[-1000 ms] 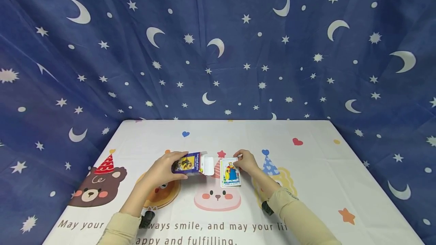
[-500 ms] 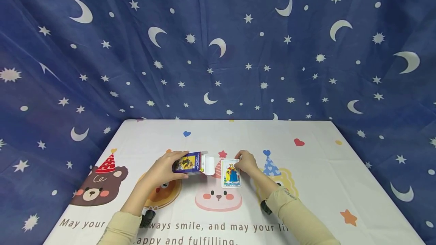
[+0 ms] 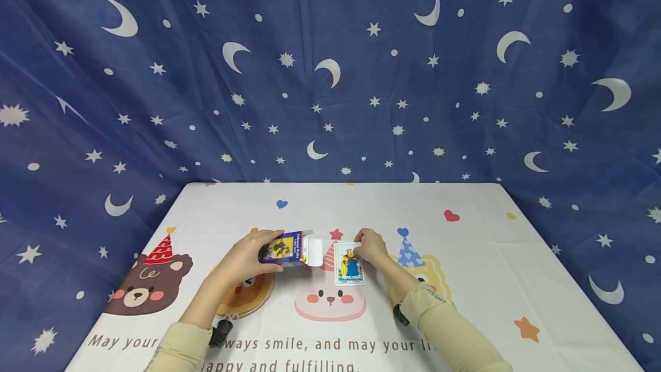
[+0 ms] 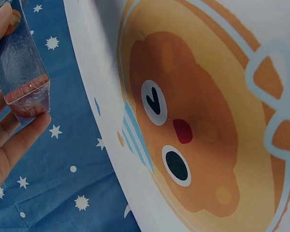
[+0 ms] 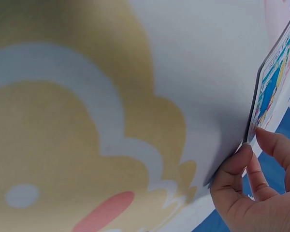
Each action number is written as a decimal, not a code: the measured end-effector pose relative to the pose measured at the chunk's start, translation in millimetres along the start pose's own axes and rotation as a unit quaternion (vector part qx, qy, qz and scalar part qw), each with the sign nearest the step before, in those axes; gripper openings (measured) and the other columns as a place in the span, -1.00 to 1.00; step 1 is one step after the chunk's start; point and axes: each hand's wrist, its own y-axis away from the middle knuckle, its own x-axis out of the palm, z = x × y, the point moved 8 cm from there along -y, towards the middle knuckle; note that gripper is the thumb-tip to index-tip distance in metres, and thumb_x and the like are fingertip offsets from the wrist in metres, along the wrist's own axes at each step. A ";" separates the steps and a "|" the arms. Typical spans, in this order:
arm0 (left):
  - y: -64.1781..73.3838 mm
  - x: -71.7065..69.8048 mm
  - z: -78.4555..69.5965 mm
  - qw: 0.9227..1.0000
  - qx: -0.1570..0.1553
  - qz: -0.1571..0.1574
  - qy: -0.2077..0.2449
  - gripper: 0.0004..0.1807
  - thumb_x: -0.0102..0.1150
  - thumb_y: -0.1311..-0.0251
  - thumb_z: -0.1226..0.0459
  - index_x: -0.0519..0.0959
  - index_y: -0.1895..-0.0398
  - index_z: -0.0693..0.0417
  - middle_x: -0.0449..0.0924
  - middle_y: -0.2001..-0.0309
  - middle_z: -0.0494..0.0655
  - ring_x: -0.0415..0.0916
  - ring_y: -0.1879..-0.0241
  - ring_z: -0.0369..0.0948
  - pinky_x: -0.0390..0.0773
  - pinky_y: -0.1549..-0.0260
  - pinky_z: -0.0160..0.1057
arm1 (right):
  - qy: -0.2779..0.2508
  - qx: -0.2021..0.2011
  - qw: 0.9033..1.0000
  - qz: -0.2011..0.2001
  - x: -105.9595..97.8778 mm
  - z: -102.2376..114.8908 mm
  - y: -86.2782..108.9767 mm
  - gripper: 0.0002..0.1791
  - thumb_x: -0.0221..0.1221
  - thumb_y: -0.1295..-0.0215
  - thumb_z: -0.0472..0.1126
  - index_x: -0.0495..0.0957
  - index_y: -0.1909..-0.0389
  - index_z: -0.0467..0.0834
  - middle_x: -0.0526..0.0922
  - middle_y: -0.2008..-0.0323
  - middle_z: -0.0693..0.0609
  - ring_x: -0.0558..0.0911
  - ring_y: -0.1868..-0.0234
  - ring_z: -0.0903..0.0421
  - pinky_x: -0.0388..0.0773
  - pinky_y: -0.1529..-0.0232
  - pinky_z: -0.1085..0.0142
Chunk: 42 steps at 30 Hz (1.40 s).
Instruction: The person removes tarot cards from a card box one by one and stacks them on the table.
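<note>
My left hand (image 3: 247, 257) grips a purple tarot card box (image 3: 284, 247) by its closed end, fingers and thumb on opposite sides. The box lies sideways with its white flap (image 3: 314, 252) open toward the right. In the left wrist view a clear wrap (image 4: 31, 104) shows at the box's red end. My right hand (image 3: 372, 247) pinches the upper right corner of a picture tarot card (image 3: 349, 264), face up. Seen from the right wrist, the card (image 5: 274, 79) has a thin dark edge and stands tilted above the cloth, between thumb and fingers. A small gap separates card and flap.
A white tablecloth (image 3: 465, 280) printed with cartoon animals, hearts, stars and lettering covers the table. Behind it hangs a blue curtain (image 3: 361, 73) with moons and stars. Black wrist cameras (image 3: 221, 333) sit on both wrists, below beige sleeves.
The card's near end, which showed a thicker lower edge a second ago, now looks slightly more face-on. My right hand has shifted only a little; the box stays in my left hand.
</note>
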 end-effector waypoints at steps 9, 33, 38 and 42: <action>-0.4 1.3 1.1 1.000 -0.004 0.002 0.006 -0.15 0.50 0.18 0.07 0.40 -0.28 0.04 0.46 -0.21 0.10 0.43 -0.17 0.06 0.45 -0.13 0.11 | 0.030 -0.002 1.000 -0.002 1.9 1.6 -2.2 -0.80 0.30 0.07 -0.36 0.51 0.38 -0.24 0.57 0.42 -0.09 0.47 0.40 0.04 0.39 0.40 0.32; 0.7 -1.7 1.3 1.000 -0.003 0.002 -0.002 -0.16 0.49 0.17 0.07 0.40 -0.27 0.05 0.47 -0.20 0.10 0.41 -0.18 0.09 0.43 -0.13 0.16 | -0.166 0.090 0.981 0.039 -2.6 -25.1 -1.6 -0.83 0.05 -0.22 -0.36 0.47 0.18 -0.31 0.55 0.55 -0.06 0.49 0.65 0.19 0.54 0.63 0.41; 0.6 -1.2 1.7 1.000 -0.006 0.005 0.000 -0.15 0.49 0.17 0.06 0.40 -0.28 0.05 0.47 -0.20 0.10 0.41 -0.19 0.08 0.43 -0.14 0.16 | -0.165 0.093 0.981 0.036 -0.4 -24.5 -2.5 -0.83 0.06 -0.22 -0.36 0.47 0.18 -0.30 0.54 0.54 -0.07 0.47 0.64 0.19 0.50 0.65 0.44; 1.0 -0.8 1.8 1.000 -0.008 0.005 0.000 -0.15 0.49 0.17 0.06 0.40 -0.28 0.04 0.47 -0.20 0.10 0.41 -0.18 0.08 0.42 -0.14 0.16 | -0.172 0.096 0.980 0.038 1.0 -24.2 -2.9 -0.83 0.06 -0.22 -0.36 0.47 0.17 -0.30 0.53 0.54 -0.08 0.45 0.64 0.19 0.47 0.66 0.45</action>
